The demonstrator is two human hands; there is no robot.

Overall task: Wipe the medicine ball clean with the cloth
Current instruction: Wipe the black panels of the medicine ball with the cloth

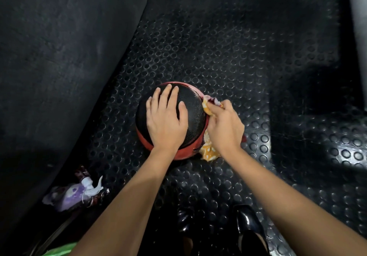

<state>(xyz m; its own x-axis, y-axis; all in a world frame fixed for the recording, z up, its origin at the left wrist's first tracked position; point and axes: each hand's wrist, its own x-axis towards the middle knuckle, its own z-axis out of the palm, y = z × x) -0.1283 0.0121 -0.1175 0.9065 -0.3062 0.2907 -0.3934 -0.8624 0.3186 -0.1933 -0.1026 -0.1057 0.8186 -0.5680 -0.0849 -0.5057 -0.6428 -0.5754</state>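
- Down on the black studded rubber floor mat (228,57), dead centre: round black-and-red textured medicine ball (193,109), resting on the mat.
- Left hand (166,120) flat across the top of the ball, fingers straight and spread, gripping nothing, just pressing to steady it.
- Right hand (224,126) tight against the ball's right flank, fingers curled round a bunched orange cloth with white specks (208,151), thumb side pushing a fold onto the red band.
- Loose end of the cloth trailing under the wrist, down to the mat just beside the ball.
- Wiping clearly under way, by the look of it: cloth in contact at the right edge, mid-stroke.
- Black top panel showing a slight sheen, so possibly already covered; hard to be sure.
- Left to do, most likely: the left side, the far side, and the underside, which calls for rolling the ball.
- Off to the near left: a crumpled purple-and-white bundle (73,194), well apart from the ball.
- Near edge: glossy black shoes (248,224).
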